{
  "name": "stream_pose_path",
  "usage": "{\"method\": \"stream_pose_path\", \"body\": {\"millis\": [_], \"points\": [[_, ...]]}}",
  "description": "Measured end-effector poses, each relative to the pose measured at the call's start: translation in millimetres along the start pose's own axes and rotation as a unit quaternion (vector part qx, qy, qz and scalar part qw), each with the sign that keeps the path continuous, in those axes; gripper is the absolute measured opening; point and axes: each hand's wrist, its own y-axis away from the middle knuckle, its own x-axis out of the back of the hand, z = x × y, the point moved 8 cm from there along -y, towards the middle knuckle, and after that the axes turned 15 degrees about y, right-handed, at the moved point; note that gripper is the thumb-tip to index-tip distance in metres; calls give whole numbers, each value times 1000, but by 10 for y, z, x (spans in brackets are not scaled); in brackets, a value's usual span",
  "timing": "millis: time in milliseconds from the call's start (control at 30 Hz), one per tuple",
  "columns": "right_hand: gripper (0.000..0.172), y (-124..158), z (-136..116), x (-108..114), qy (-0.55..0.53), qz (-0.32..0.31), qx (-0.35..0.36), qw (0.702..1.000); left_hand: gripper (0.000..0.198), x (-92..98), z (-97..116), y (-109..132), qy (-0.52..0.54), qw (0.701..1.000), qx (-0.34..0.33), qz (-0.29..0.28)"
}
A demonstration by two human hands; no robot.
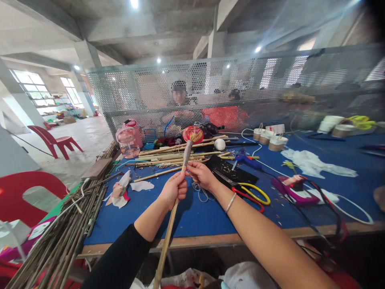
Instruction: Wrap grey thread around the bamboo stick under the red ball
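The left hand [174,188] closes its fingers around a long, slender tan wooden stick [167,241], held at a slant above the table's blue surface [222,224], grey sleeve-like section [187,153] uppermost. The right hand [200,174] brings thumb and fingertips together beside the stick, just below that section; what they pinch cannot be told. A loop of thin grey cord [205,196] lies below. To the right, scissors with red and yellow handles [264,196] adjoin a black sheet [243,176]; beyond, bare tan sticks [162,158] lie near a white ball [219,144]. A perforated metal partition [126,88] stands behind.
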Motion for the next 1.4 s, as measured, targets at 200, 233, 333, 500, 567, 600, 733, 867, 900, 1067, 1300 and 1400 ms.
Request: {"method": "stream_pose_path", "body": {"millis": [200, 233, 333, 500, 567, 600, 733, 867, 900, 1067, 1300, 1400], "points": [[37, 28, -53, 6, -14, 1, 12, 1000, 32, 48, -25, -39, -36, 999, -2, -2], [43, 35, -71, 23, -15, 10, 18, 1000, 32, 47, -32, -42, -43, 999, 0, -4], [60, 53, -122, 85, -22, 37, 37, 998, 35, 35, -50, -34, -64, 998, 1, -2], [55, 78, -129, 64, -35, -26, 8, 999, 50, -53, -104, 4, -104, 994, 6, -23], [49, 90, -130, 68, -35, -46, -2, 998, 57, -72, -131, 12, -117, 993, 9, -31], [46, 92, -133, 80, -37, -48, -2, 998, 60, -70, -140, 12, -122, 992, 7, -31], [36, 68, -111, 134, -42, -40, 7, 998, 66, -16, -123, -35, -168, 985, -26, -22], [32, 9, -10, 160, -26, -28, -2, 999, 61, 108, 102, -170, -269, 959, -89, 31], [32, -8, 17, 162, -21, -25, -5, 999, 59, 140, 202, -204, -305, 945, -109, 55], [33, -63, 63, 178, -15, -6, -1, 1000, 45, -2, 516, -264, -528, 830, -174, 52], [31, -42, 30, 173, -38, -7, -13, 999, 34, 3, 298, -163, -516, 844, -140, 51], [33, -35, 2, 120, -69, -42, -21, 997, 38, 54, 222, -178, -437, 893, -104, 26]]}}
